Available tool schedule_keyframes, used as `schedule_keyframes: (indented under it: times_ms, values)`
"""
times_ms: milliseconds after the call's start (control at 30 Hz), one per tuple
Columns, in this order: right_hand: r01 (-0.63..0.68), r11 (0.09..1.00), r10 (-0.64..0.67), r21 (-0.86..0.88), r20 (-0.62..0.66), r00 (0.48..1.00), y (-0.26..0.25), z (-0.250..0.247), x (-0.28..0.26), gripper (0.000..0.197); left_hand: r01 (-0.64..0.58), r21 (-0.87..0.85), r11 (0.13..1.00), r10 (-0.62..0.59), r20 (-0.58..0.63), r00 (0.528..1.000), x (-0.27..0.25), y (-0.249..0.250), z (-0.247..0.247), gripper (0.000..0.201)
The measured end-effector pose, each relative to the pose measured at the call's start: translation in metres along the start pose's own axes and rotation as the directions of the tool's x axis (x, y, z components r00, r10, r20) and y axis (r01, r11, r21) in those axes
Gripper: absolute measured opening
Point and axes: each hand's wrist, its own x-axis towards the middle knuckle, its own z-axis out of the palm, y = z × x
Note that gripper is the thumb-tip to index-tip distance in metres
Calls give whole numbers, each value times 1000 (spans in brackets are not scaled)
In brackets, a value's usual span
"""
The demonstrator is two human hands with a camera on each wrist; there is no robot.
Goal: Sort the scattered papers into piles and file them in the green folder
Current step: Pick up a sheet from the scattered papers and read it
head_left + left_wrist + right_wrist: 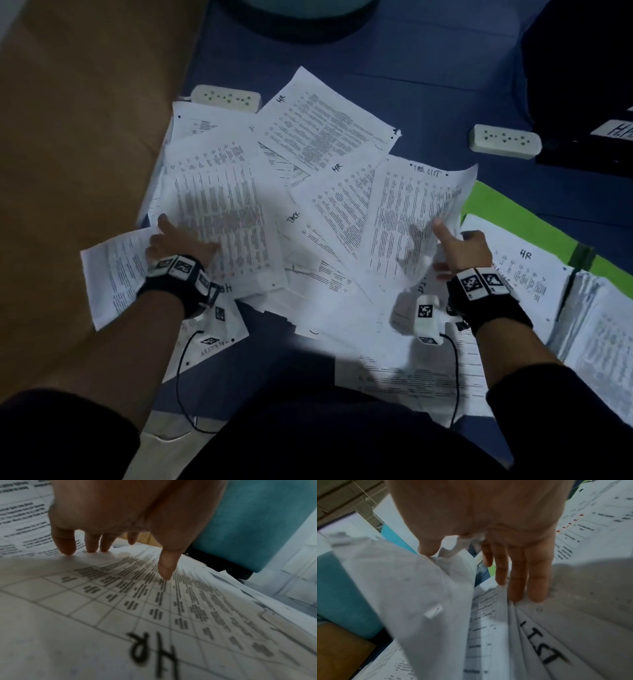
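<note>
Spreads the left hand [178,241] wide on the scattered papers [308,205], grip loose and holding nothing. Rests the fingertips [66,549] on a printed sheet with a table grid and "HR" inked near the wrist; touches the same page with the thumb tip, apart from the other fingers. Has more papers fanned ahead of this grip and to its right, overlapping at all angles on the blue floor [428,78].

Holds a sheet [411,212] in the right hand [460,251], grip narrow: clamps its near right edge with the thumb [428,549] against the side of the hand, other fingers straight and pointing down onto fanned pages marked "LIST". Lifts that sheet off the heap, curling up ahead and to the left of the grip, with handwriting along its far edge.

Keeps the folder [493,202] just right of the right grip, lying open on the floor, green showing beyond and beside a pile [527,277] headed "HR" stacked inside it. Shows the pile nearly touching the right wrist.

Places two power strips [226,97] [503,140] well ahead of the grips, beyond the papers.
</note>
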Motion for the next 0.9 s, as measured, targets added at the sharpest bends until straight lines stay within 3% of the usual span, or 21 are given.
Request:
schedule_keyframes:
  times_ms: [167,200,300,367,433,500,567,633,733,800,900]
  values:
    - [128,949,-137,-287,-11,990,-12,5,3,25,-6,10,1000,6,36,999,10,-9,-8,126]
    - [184,937,-198,-298,-17,980,-12,5,3,23,-27,31,999,26,41,999,11,-10,-10,125]
    - [405,890,-414,-210,1,910,-22,0,-15,21,-101,21,995,100,27,995,11,-11,-13,119]
    - [487,873,-485,-20,64,872,-28,-4,-33,19,-109,-24,994,109,34,993,10,-13,-14,116]
    - [467,864,-494,189,140,858,-34,-3,-49,26,-113,-119,986,119,50,992,11,-13,-14,110]
    - [412,861,-482,297,222,847,-35,4,-60,30,-155,-237,959,163,12,987,8,-13,-13,85]
    - [339,858,-466,386,307,830,-38,15,-72,32,-278,-304,911,275,-54,960,2,-12,-15,54]
    - [230,854,-435,466,401,806,-41,28,-82,32,-378,-382,844,382,-67,922,-8,-12,-21,39]
    - [114,887,-354,447,501,790,-38,57,-97,27,-384,-591,709,446,-46,894,-32,-11,-31,35]
    - [91,915,-310,393,541,782,-33,77,-103,37,-328,-734,595,443,-42,896,-54,-11,-36,37]
    - [116,937,-299,330,583,755,-31,99,-118,42,-370,-734,569,504,-44,862,-76,-15,-33,57]
